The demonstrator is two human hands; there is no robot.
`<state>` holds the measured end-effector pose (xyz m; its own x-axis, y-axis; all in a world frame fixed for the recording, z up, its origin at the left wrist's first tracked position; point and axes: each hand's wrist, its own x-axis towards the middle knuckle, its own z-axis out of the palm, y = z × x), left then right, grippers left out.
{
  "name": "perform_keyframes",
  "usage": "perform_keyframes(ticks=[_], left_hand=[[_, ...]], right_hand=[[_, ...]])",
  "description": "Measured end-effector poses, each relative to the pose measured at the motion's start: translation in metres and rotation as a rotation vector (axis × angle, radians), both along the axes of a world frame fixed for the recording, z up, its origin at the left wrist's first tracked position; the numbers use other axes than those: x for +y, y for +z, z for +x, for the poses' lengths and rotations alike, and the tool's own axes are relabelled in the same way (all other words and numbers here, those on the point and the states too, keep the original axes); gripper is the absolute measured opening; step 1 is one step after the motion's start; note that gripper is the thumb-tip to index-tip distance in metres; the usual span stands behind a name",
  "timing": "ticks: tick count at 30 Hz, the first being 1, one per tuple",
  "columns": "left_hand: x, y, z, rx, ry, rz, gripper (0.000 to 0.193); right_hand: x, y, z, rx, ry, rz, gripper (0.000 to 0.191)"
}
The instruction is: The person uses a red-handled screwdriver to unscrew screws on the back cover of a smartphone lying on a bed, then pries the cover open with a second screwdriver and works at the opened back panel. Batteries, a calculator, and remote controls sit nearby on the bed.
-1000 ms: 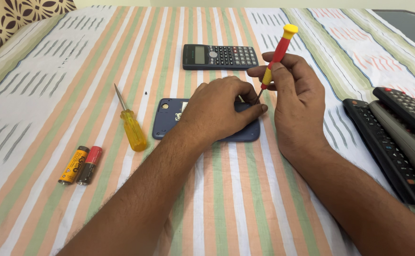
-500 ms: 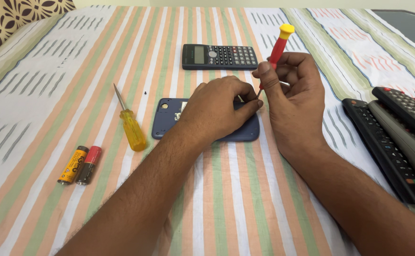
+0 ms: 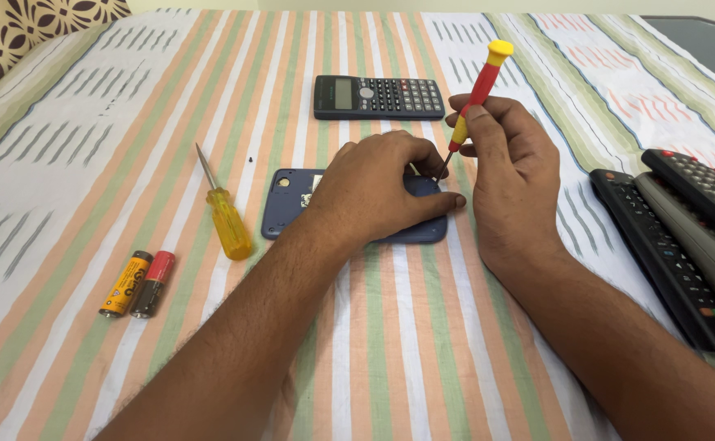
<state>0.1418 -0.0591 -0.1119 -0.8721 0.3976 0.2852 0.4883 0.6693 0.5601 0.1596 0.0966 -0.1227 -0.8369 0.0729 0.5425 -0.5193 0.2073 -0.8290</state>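
A blue-grey device casing [image 3: 292, 211] lies face down near the middle of a striped bedsheet [image 3: 63, 147], its back showing a small opening near its left end. The left hand [image 3: 374, 192] lies flat over the casing's right half, palm down, fingers loosely curled and spread, the thumb stretched along the casing's right edge; it presses on the casing rather than closing around it. The right hand [image 3: 509, 175] stands just beside the casing's right end, its fingers pinched shut around the red shaft of a small precision screwdriver [image 3: 476, 94] with a yellow cap. The screwdriver tilts, cap up and away to the right, and its dark tip comes down at the casing's upper right corner, between the two hands; whether the tip touches the casing cannot be told. Beyond the hands, a dark scientific calculator [image 3: 378, 96] lies flat, face up. To the left of the casing, a yellow-handled screwdriver [image 3: 225, 214] lies with its blade pointing away. Further left and nearer, two batteries [image 3: 138, 283] rest side by side, touching. At the right edge, several dark remote controls [image 3: 676, 237] lie close together.
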Motion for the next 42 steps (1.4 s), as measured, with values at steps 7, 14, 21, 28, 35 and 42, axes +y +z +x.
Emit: perform_keyframes(ticks=[7,14,21,28,35,42], left_hand=[[-0.004,0.0,0.009,-0.02,0.013,0.0,0.047],[-0.007,0.0,0.015,0.004,0.004,0.014,0.04],[-0.007,-0.013,0.004,0.0,-0.009,0.016,0.051],[-0.006,-0.011,0.006,-0.002,0.004,0.002,0.069],[0.01,0.023,0.111,-0.025,0.002,0.041,0.065],[0.024,0.004,0.104,-0.011,-0.013,0.134,0.027]], right_hand=[[-0.006,0.001,0.007,-0.012,0.012,-0.024,0.029],[-0.012,0.002,0.015,-0.028,-0.024,0.034,0.025],[-0.01,-0.003,0.015,0.035,-0.058,0.134,0.037],[-0.01,-0.004,0.014,0.035,-0.023,0.158,0.037],[0.017,0.032,0.109,-0.035,0.081,0.072,0.028],[0.044,0.017,0.106,-0.028,0.137,0.012,0.027]])
